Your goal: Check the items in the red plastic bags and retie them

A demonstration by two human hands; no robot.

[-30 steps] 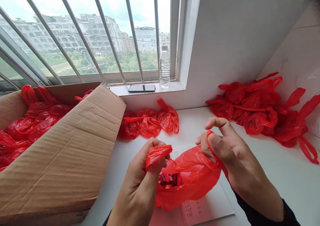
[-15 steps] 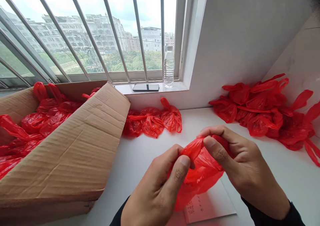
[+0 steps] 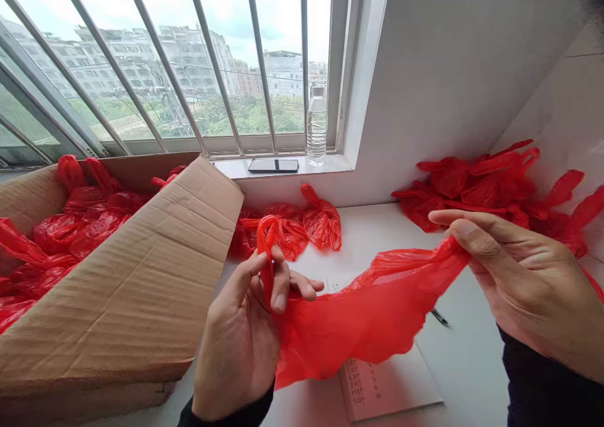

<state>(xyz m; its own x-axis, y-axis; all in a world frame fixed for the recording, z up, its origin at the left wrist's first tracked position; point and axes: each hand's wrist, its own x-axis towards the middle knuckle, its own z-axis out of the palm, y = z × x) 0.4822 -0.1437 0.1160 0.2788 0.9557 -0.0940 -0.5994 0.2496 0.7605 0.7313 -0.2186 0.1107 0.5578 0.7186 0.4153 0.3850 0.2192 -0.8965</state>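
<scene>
A thin red plastic bag [image 3: 363, 317] is stretched out between my two hands above the white table. My left hand [image 3: 250, 326] is closed on one handle of it; the handle's loop sticks up between the fingers. At the other end, my right hand [image 3: 514, 270] pinches the bag's edge between thumb and fingers. Beneath the bag lies an open notebook [image 3: 394, 389] with handwritten marks, partly covered by the red plastic. A dark pen [image 3: 439, 317] shows just past the bag's lower right edge.
To the left stands a cardboard box [image 3: 141, 288] holding several red bags [image 3: 94, 219]. Small tied red bags [image 3: 322, 222] sit by the wall, and a larger heap of red bags [image 3: 476, 175] lies at the right. A phone [image 3: 274, 165] and a water bottle [image 3: 317, 128] rest on the windowsill.
My hands have moved apart, pulling the bunched red bag out wide. The left hand has turned palm up with a handle looped in it, and the right has shifted rightward. The pen has come into view.
</scene>
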